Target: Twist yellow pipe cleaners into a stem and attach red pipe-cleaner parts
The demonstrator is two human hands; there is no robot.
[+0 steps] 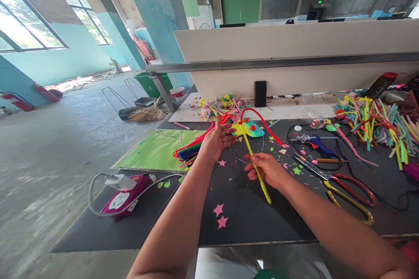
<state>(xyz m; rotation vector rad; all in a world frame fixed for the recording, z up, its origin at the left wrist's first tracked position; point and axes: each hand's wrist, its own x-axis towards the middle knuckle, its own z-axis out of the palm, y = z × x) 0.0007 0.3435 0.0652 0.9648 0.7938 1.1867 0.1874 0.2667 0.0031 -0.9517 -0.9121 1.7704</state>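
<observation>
My right hand [266,169] pinches a yellow pipe-cleaner stem [264,187], which slants down toward me. At its upper end is a yellow piece [241,129], and a red pipe cleaner [262,118] arcs from there to the right. Behind it shows a turquoise fan-shaped piece with red bits [257,129]; whether it is joined to the stem I cannot tell. Beside the yellow piece, my left hand [218,141] is open with fingers stretched out. A bundle of coloured pipe cleaners [190,150] lies left of that hand, partly hidden by it.
Red-and-yellow-handled scissors [340,185] and a blue glue gun [317,144] lie at the right. Pink paper stars [221,221] dot the dark table [242,235]. A purple power strip [126,196] sits at the left edge. A phone [260,93] stands against the white board [225,85].
</observation>
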